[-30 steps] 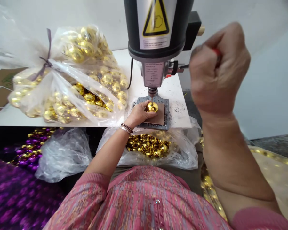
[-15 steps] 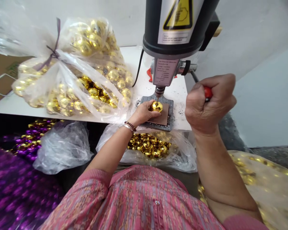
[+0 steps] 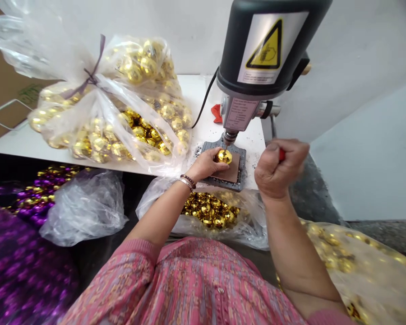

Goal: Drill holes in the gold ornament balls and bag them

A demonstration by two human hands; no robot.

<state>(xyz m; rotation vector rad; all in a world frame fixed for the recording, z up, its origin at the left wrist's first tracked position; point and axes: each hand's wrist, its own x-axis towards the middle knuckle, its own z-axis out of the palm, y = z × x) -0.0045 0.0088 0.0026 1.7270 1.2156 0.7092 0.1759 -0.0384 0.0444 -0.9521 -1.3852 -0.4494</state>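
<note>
My left hand (image 3: 208, 164) grips a shiny gold faceted ball (image 3: 224, 156) between thumb and fingers. The ball rests on a brown pad (image 3: 232, 172) on the grey metal base (image 3: 217, 182) of a drill press (image 3: 238, 112). Directly above the ball is the drill chuck (image 3: 230, 136), its thin bit meeting the ball's top. To the right, my right hand (image 3: 280, 168) is wrapped round the red knob (image 3: 282, 155) of the press's lever. Dark shavings lie around the base.
A tied clear bag of gold balls (image 3: 101, 144) sits on the white table (image 3: 27, 153). An open bag (image 3: 219, 214) of gold balls is below the table edge. Purple balls (image 3: 27, 271) are at left, another gold-filled bag (image 3: 358, 271) at right. A red scrap (image 3: 217, 113) lies behind.
My right hand has swung the lever's knob down and inward. My left hand stays on the gold ball. The whole view has shifted slightly, showing more of the press's top.
</note>
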